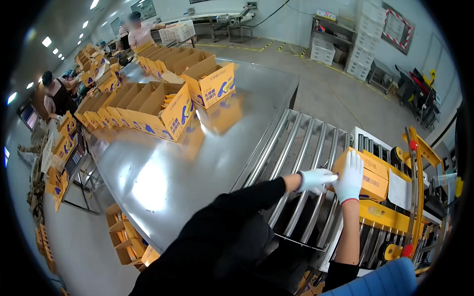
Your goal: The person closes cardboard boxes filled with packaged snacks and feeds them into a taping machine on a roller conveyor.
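A closed yellow-orange carton [374, 181] lies at the right, where the roller conveyor [308, 167] meets a yellow-framed machine [417, 197]. My right hand [349, 177], in a white glove, lies flat with its fingers stretched out over the carton's near left part. Just left of it, my left hand [317, 179], also gloved, reaches toward the carton's left side. Its fingers point right and its thumb side is near the right hand; whether its fingertips touch the carton I cannot tell.
Open printed cartons [170, 116] stand in rows on the steel table [237, 133]. More cartons [123, 232] sit below its left edge. People [140, 32] work at the far left. White crates [363, 39] and a metal shelf [333, 32] stand at the back.
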